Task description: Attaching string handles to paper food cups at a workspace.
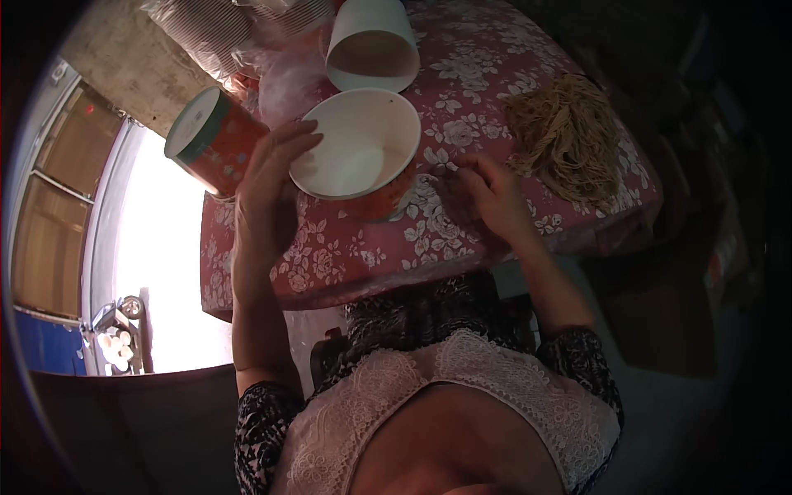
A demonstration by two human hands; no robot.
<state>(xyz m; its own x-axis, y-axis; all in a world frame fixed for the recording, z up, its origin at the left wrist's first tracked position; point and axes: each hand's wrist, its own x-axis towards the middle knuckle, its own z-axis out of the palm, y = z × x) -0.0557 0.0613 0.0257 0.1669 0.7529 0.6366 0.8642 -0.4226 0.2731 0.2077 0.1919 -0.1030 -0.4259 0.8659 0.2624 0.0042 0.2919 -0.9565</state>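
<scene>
An open paper tub (355, 153), white inside with a red printed outside, stands on the table in front of me. My left hand (268, 177) is at its left side, the fingers stretched out and their tips at the rim; they are not wrapped round it. To the tub's right, my right hand (492, 200) hovers low over the tablecloth, apart from the tub, with its fingers loosely bent and spread. I see nothing in it. Left of my left hand is another red tub (219, 153) with a green band and a white round end facing up.
A white tub (373, 54) lies with its mouth toward me at the back. Stacked pale lids or bowls (202, 37) in clear plastic are at the back left. A heap of tan strands (569, 140) lies on the right of the floral tablecloth (470, 70). A cardboard box (668, 305) is beyond the right edge.
</scene>
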